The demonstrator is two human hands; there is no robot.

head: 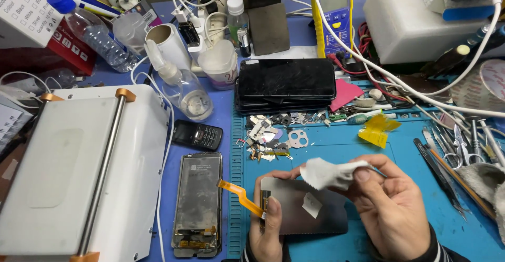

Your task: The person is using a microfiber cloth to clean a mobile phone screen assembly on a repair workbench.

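Note:
My left hand grips a thin grey phone display panel by its left edge, thumb on top. An orange flex cable trails from the panel toward the left. My right hand pinches a crumpled white wipe just above the panel's upper edge. A small white scrap lies on the panel. Both hands hover over the blue work mat.
An opened phone body lies left of the mat, a small black keypad phone above it. A white machine with a metal bar fills the left. Stacked black phones, small loose parts, tweezers and tools, bottles surround.

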